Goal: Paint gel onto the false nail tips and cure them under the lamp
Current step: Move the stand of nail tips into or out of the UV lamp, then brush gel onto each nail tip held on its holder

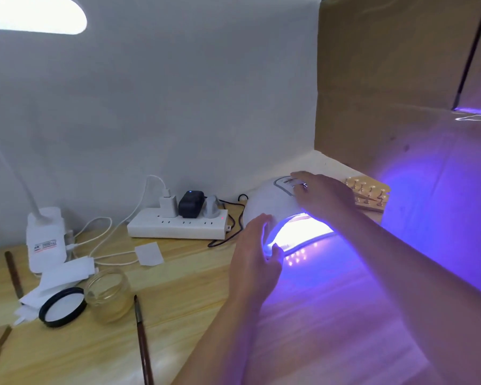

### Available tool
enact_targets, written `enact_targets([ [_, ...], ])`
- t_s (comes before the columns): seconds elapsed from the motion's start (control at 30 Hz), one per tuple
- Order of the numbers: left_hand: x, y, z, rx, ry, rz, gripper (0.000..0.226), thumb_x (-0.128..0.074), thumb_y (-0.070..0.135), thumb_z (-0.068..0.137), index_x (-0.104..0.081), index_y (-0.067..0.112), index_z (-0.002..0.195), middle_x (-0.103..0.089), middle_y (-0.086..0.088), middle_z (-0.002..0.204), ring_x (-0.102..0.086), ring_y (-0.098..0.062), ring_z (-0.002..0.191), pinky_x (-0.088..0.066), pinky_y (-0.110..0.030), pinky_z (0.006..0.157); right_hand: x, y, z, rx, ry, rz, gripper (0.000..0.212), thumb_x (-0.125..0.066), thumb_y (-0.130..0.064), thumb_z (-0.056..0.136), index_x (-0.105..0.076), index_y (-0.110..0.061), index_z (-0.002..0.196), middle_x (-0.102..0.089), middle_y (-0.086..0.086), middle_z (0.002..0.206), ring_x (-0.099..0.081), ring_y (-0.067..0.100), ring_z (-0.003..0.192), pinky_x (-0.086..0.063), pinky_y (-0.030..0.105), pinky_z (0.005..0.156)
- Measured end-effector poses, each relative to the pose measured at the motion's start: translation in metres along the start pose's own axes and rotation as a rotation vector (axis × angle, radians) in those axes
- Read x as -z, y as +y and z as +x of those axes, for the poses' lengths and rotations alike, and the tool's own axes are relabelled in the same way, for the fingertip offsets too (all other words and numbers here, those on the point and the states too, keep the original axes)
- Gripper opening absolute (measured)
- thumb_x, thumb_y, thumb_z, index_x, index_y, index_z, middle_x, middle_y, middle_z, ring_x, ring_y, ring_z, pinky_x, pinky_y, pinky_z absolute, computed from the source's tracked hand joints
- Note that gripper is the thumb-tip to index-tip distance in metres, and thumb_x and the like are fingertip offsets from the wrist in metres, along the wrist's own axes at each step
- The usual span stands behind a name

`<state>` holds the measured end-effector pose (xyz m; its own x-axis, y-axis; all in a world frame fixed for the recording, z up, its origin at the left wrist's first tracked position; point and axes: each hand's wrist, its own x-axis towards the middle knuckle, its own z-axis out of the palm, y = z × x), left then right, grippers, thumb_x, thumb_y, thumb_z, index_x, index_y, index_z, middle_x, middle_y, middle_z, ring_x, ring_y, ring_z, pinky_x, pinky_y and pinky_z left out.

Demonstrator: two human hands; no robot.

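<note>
Near the left edge of the wooden surface (178, 315) a brush (14, 274) lies beside the white base of a desk lamp (45, 240). In front of the base sit a black-rimmed lid (62, 306) and an open glass jar (109, 294), touching each other, with a second brush (142, 343) lying just right of the jar. At the back edge, against the wall, a white power strip (177, 225) carries 3 plugs.

Right of the strip stands the white curing lamp (270, 201), lit violet inside and throwing that glow across the surface. The left hand (254, 257) grips the lamp's left front rim, thumb curled under the arch. The right hand (321, 194) rests on the lamp's top, its straight fingers (299, 180) pressing at the button panel.

Toward the back right corner, just behind the right hand, a wooden holder (372, 195) carries the nail tips (368, 200) on small stands, outside the lamp, beside a cardboard box (386, 79).
</note>
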<state>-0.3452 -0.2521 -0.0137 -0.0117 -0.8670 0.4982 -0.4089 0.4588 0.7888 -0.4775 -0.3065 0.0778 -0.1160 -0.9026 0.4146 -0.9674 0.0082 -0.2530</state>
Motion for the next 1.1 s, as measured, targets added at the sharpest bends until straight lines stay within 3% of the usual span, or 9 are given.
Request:
enact_targets([
  [0.13,-0.002,0.0,0.001,-0.017,0.063,0.066,0.046,-0.057,0.004,0.082,-0.049,0.017,0.125,-0.045,0.024,0.112,-0.043,0.004,0.106,-0.031,-0.005,0.088,-0.007,-0.009,-0.027,-0.025,0.236,0.238,0.037,-0.039,-0.023,0.093,-0.048,-0.026,0.129,-0.062,0.005,0.097,-0.057,0.029,0.095,-0.029,0.028,0.063],
  [0.27,0.003,0.001,-0.007,-0.145,0.061,0.22,0.043,-0.055,0.002,0.081,-0.051,0.009,0.124,-0.054,-0.001,0.124,-0.047,-0.018,0.116,-0.035,-0.02,0.093,0.01,-0.046,-0.047,-0.371,0.433,0.984,0.022,-0.047,-0.021,0.087,-0.064,-0.014,0.075,-0.053,-0.003,0.062,-0.046,0.019,0.065,-0.03,0.026,0.053],
  [0.33,0.001,0.005,-0.003,-0.14,-0.003,0.231,0.043,-0.051,0.006,0.085,-0.047,0.011,0.127,-0.05,-0.002,0.128,-0.045,-0.019,0.119,-0.036,-0.026,0.092,0.018,-0.072,-0.064,-0.627,0.533,1.429,0.033,-0.046,-0.019,0.084,-0.051,-0.019,0.051,-0.038,-0.008,0.046,-0.036,0.016,0.052,-0.029,0.023,0.049],
  [0.43,0.003,0.022,0.004,-0.036,0.072,0.287,0.031,-0.045,0.032,0.092,-0.046,0.027,0.123,-0.055,0.011,0.117,-0.053,-0.008,0.113,-0.043,-0.022,0.084,0.011,-0.105,-0.106,-0.847,0.768,1.769,0.038,-0.043,-0.012,0.085,-0.029,-0.019,0.05,-0.024,-0.012,0.041,-0.029,0.009,0.036,-0.03,0.011,0.039],
  [0.5,0.007,0.021,0.004,-0.15,0.124,0.407,0.043,-0.052,0.02,0.085,-0.044,0.024,0.127,-0.054,0.003,0.12,-0.054,-0.016,0.11,-0.04,-0.023,0.085,0.001,-0.114,-0.129,-0.845,0.788,1.733,0.035,-0.044,-0.013,0.085,-0.028,-0.017,0.054,-0.028,-0.009,0.047,-0.035,0.007,0.037,-0.039,0.014,0.045],
  [0.57,0.015,0.022,-0.007,-0.188,-0.066,0.49,0.052,-0.048,0.008,0.083,-0.04,0.01,0.135,-0.042,-0.011,0.132,-0.042,-0.026,0.12,-0.03,-0.031,0.096,-0.007,-0.114,-0.138,-0.827,0.76,1.673,0.033,-0.044,-0.015,0.085,-0.028,-0.016,0.056,-0.028,-0.003,0.057,-0.033,0.012,0.049,-0.044,0.024,0.055],
  [0.7,0.035,0.024,-0.027,-0.165,0.076,0.587,0.056,-0.028,0.03,0.079,-0.049,0.023,0.13,-0.053,0.009,0.122,-0.049,-0.005,0.112,-0.038,-0.023,0.09,-0.006,-0.11,-0.135,-0.695,0.565,1.606,0.031,-0.044,-0.018,0.086,-0.032,-0.017,0.057,-0.029,-0.001,0.056,-0.027,0.014,0.053,-0.028,0.023,0.05],
  [0.83,0.087,0.032,-0.049,-0.282,0.081,0.557,0.067,-0.045,0.011,0.08,-0.023,0.019,0.143,-0.04,0.001,0.133,-0.029,-0.014,0.114,-0.022,-0.032,0.093,-0.004,-0.118,-0.131,-0.577,0.339,1.751,0.029,-0.043,-0.02,0.087,-0.036,-0.018,0.058,-0.03,-0.009,0.04,-0.022,0.011,0.038,-0.017,0.019,0.038],
  [1.1,0.25,0.012,-0.135,-0.375,0.351,0.532,0.05,-0.045,0.013,0.079,-0.039,0.023,0.127,-0.048,0.009,0.099,-0.045,-0.002,0.088,-0.033,-0.022,0.084,-0.013,-0.178,-0.154,0.061,-0.032,1.451,0.043,-0.051,-0.012,0.09,-0.042,-0.017,0.048,-0.034,-0.01,0.037,-0.026,0.004,0.035,-0.023,0.013,0.037],
])
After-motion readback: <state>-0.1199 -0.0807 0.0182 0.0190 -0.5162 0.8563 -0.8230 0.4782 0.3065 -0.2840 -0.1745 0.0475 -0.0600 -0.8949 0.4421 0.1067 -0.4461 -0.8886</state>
